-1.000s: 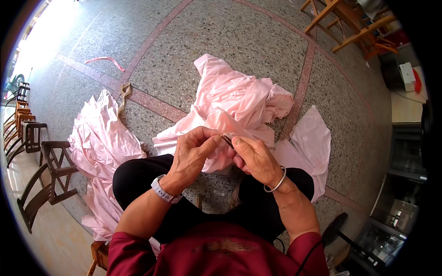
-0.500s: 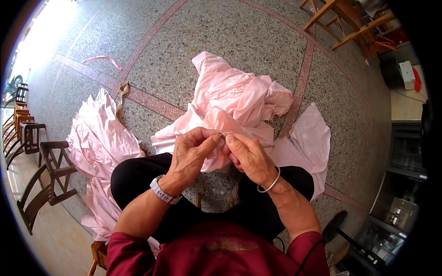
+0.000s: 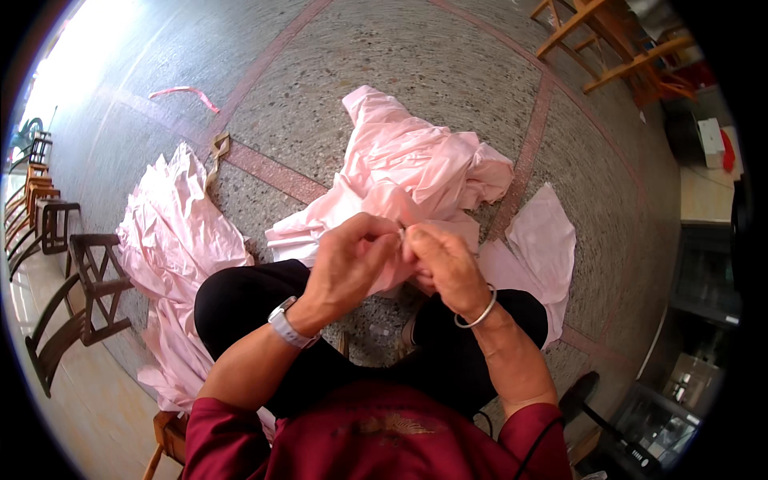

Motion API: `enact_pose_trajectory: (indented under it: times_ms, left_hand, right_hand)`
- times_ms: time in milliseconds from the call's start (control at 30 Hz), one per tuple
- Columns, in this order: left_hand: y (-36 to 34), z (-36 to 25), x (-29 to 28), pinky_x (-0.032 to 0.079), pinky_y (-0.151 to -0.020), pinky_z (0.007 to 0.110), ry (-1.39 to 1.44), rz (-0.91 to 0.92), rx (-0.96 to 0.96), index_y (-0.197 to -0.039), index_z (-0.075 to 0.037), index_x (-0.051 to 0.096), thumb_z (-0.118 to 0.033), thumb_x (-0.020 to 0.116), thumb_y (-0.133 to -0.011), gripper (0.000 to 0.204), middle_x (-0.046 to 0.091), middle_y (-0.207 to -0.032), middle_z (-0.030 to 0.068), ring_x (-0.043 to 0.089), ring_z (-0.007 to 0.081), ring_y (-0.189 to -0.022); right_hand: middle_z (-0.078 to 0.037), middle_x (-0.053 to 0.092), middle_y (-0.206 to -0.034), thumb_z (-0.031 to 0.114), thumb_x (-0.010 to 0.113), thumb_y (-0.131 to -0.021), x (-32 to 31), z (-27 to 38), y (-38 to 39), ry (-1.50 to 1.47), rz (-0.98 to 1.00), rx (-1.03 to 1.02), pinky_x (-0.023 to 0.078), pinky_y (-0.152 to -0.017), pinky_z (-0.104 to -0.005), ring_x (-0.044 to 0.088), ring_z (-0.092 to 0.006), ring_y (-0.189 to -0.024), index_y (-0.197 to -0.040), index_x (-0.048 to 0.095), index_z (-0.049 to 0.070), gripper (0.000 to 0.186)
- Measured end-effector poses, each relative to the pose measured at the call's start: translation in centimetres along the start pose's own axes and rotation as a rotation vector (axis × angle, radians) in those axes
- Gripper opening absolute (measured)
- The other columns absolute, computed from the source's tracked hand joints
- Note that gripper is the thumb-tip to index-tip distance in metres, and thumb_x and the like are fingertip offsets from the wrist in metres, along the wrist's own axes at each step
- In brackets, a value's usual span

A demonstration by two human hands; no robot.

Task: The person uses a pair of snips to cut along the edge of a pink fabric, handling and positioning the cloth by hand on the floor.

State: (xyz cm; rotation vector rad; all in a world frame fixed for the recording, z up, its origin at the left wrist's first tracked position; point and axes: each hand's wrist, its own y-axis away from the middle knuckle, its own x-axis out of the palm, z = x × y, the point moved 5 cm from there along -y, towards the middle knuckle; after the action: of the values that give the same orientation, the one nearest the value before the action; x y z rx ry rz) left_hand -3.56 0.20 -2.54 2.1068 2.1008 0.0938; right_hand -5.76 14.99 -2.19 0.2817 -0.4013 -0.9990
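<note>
Over my lap, my left hand (image 3: 352, 260) and my right hand (image 3: 444, 264) meet with fingers curled into pinches. Their fingertips are blurred around a tiny item that I cannot make out. Crumpled pink cloth (image 3: 416, 160) lies on the floor just beyond my hands and reaches behind them toward my knees. A second wrinkled pink piece (image 3: 176, 224) spreads beside my left knee, and a flatter pale pink piece (image 3: 536, 240) lies beside my right knee.
The speckled floor carries a pink strip (image 3: 192, 91) and tan band (image 3: 221, 146). Dark wooden chairs (image 3: 100, 292) line the left. Wooden furniture (image 3: 608, 64) stands at upper right, a glass-fronted cabinet (image 3: 688, 280) along the right, a dark round base (image 3: 578, 392) at lower right.
My hands have shifted slightly upward and turned, their fingertips now blurred. The slim dark item that showed between them a second ago is no longer distinguishable.
</note>
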Motion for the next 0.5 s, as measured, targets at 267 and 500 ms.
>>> enact_pose_trajectory:
  times_ms: [267, 500]
  left_hand:
    - [2.5, 2.8, 3.7, 0.037, -0.085, 0.036, -1.024, 0.385, 0.551, -0.091, -0.009, 0.062, -0.013, 0.062, -0.076, 0.016, 0.059, -0.095, 0.007, 0.053, 0.0216, -0.094]
    - [3.2, 4.4, 4.5, 0.037, -0.078, 0.034, -1.36, 0.569, 0.359, -0.079, -0.007, 0.064, -0.018, 0.061, -0.078, 0.011, 0.061, -0.082, 0.008, 0.057, 0.0202, -0.08]
  right_hand:
    - [0.008, 0.037, -0.067, 0.035, 0.076, -0.085, 2.8, 1.9, 1.9, 0.409, 0.048, -0.315, 0.025, -0.051, -0.0183, 0.03, -0.0026, -0.055, -0.102, 0.061, 0.004, 0.038]
    - [-0.002, 0.058, -0.076, 0.032, 0.088, -0.071, 7.3, 0.5, 3.5, 0.485, 0.229, -0.378, 0.044, -0.055, -0.0211, 0.052, -0.0059, -0.063, -0.116, 0.06, -0.001, 0.063]
